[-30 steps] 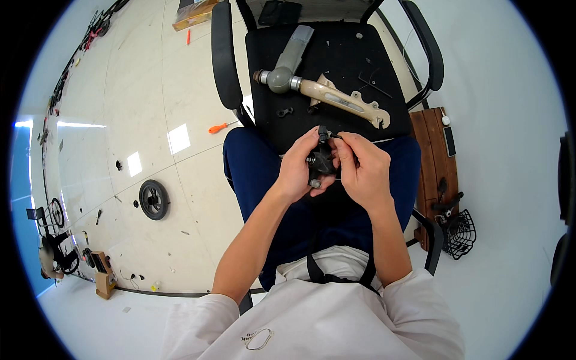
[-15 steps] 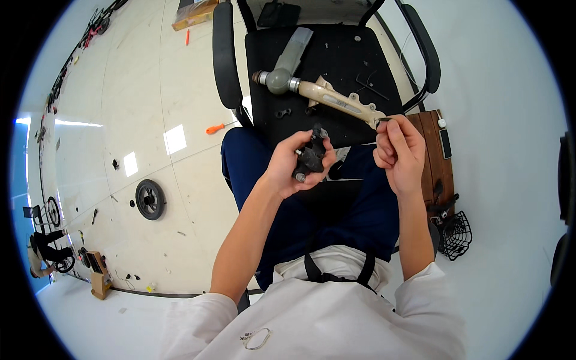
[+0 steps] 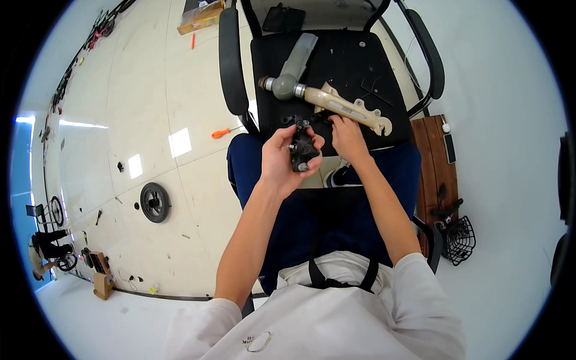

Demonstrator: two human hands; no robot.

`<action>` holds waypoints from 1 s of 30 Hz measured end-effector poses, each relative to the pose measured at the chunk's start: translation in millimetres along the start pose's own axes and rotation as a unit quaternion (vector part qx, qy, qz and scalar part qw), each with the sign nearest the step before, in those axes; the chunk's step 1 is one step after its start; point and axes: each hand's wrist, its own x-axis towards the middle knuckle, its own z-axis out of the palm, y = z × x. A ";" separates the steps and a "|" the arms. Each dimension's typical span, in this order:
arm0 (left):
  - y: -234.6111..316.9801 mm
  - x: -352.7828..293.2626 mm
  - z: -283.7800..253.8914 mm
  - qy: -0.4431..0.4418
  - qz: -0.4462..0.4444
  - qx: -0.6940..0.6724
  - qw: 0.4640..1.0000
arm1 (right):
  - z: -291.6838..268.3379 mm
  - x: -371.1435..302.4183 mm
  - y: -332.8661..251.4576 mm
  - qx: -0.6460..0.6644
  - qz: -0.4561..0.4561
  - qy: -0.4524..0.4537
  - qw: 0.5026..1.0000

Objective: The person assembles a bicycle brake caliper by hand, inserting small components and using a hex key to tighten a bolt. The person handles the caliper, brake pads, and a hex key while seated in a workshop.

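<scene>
My left hand (image 3: 281, 157) is closed around a black brake caliper (image 3: 303, 150) with silver bolt ends, held just in front of the chair seat (image 3: 342, 51). On that seat lies a beige and grey fork leg (image 3: 342, 107) with metal collars and a slotted end. My right hand (image 3: 348, 138) reaches to the seat beside the fork leg. Its fingertips are together at a small dark part whose shape they partly hide. Another small black part (image 3: 288, 120) rests behind the caliper, partly covered by it.
Hex keys (image 3: 377, 90) and a round washer-like piece (image 3: 362, 44) lie on the seat, between black armrests (image 3: 233, 66). On the floor are an orange-handled screwdriver (image 3: 221, 133) and a small wheel (image 3: 155, 202). To the right stand a wooden board (image 3: 429, 162) and black basket (image 3: 461, 240).
My right hand has moved left and down to the seat, from the fork's slotted end where it pinched something small. The caliper has tilted more upright and shifted slightly left in my left hand.
</scene>
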 end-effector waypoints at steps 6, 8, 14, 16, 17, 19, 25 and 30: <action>2.0 -0.5 -5.7 0.010 0.012 -0.002 1.000 | 3.7 -11.6 -15.4 0.018 -0.034 0.035 0.999; 2.4 -0.2 -6.7 0.018 0.021 -0.002 1.000 | -14.2 -30.6 -31.5 0.068 -0.020 0.028 0.997; 14.0 0.9 -11.5 0.054 0.064 0.061 0.995 | -61.5 -60.0 -24.7 0.149 0.107 0.038 0.982; 16.5 3.7 -13.5 0.125 0.090 0.145 0.977 | -72.5 -56.2 -14.2 0.156 0.125 0.046 0.979; 17.8 3.6 -14.4 0.148 0.106 0.188 0.965 | -78.9 -53.0 -11.2 0.176 0.145 0.036 0.973; 17.4 5.6 -15.1 0.209 0.118 0.232 0.943 | -89.6 -43.9 -2.7 0.189 0.149 0.055 0.969; 17.3 9.6 -18.6 0.274 0.125 0.279 0.912 | -121.8 13.2 54.8 0.309 0.248 0.110 0.912; 10.9 19.9 -27.4 0.277 0.089 0.274 0.917 | -94.2 61.2 131.0 0.094 0.200 -0.011 0.975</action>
